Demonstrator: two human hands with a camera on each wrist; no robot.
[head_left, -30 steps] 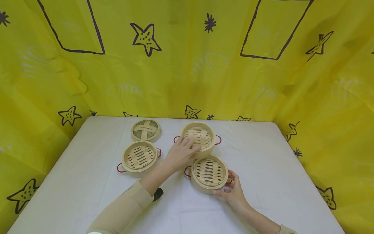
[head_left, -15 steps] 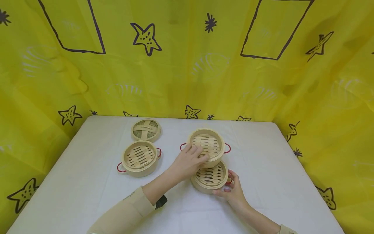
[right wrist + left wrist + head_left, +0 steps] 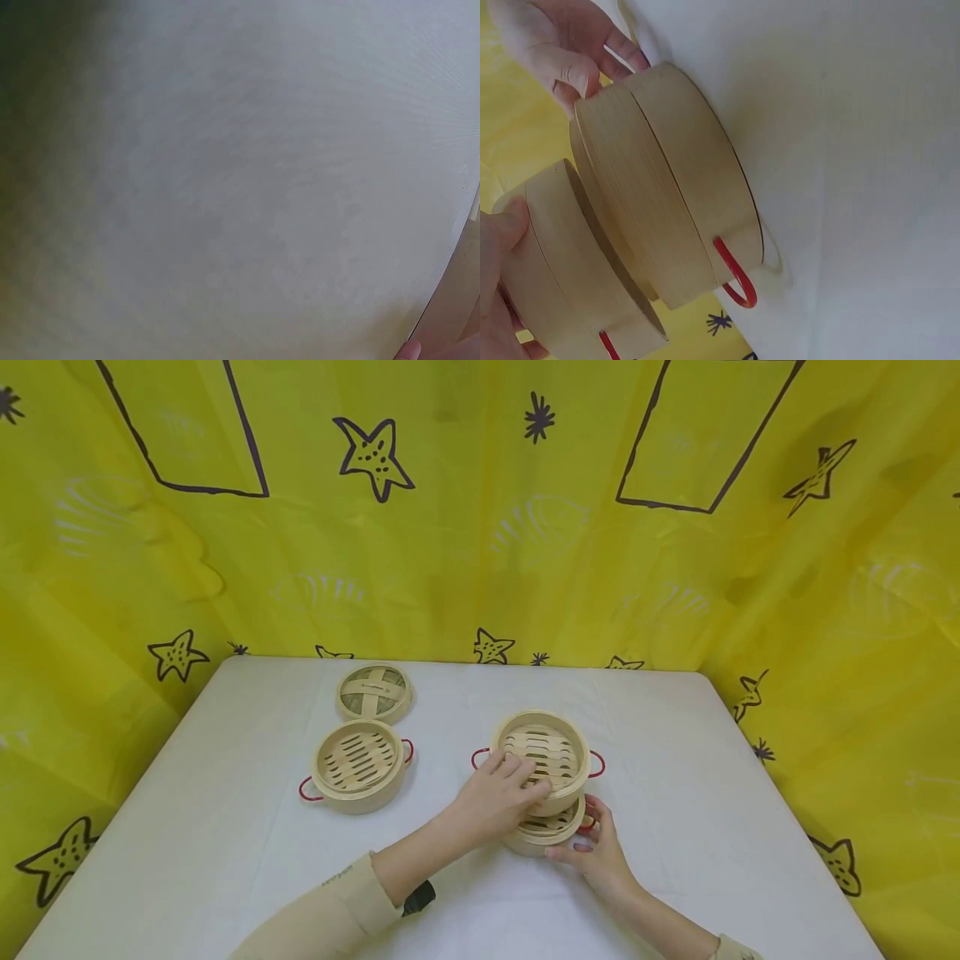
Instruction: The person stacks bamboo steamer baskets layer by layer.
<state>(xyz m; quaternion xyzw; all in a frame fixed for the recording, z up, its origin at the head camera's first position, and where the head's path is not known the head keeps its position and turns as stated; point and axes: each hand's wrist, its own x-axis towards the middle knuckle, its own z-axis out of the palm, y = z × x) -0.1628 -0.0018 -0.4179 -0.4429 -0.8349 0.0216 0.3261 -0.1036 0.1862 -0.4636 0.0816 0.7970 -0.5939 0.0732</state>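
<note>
White table [image 3: 225, 827] fills the lower half of the head view, yellow star-print backdrop [image 3: 480, 527] behind and at both sides

Just right of frame centre: upper steamer basket [image 3: 545, 758] sits above and mostly over the lower steamer basket [image 3: 551, 831], which rests on the table. Left wrist view shows the upper one tilted and offset, not seated on the lower one. Both have red wire handles

Left of centre: third steamer basket [image 3: 358, 766] on the table, red handles at both ends, well apart from the pair. Woven lid [image 3: 374, 692] lies flat just behind it, towards the backdrop

Left hand [image 3: 501, 793] grips the upper basket at its near-left rim, fingers curled over the edge, thumb on the outer wall. Right hand [image 3: 596, 852] holds the lower basket at its near-right side, fingers curled round the wall by the red handle

Right wrist view: only blurred table surface plus a fingertip [image 3: 410, 349] at the bottom right corner
</note>
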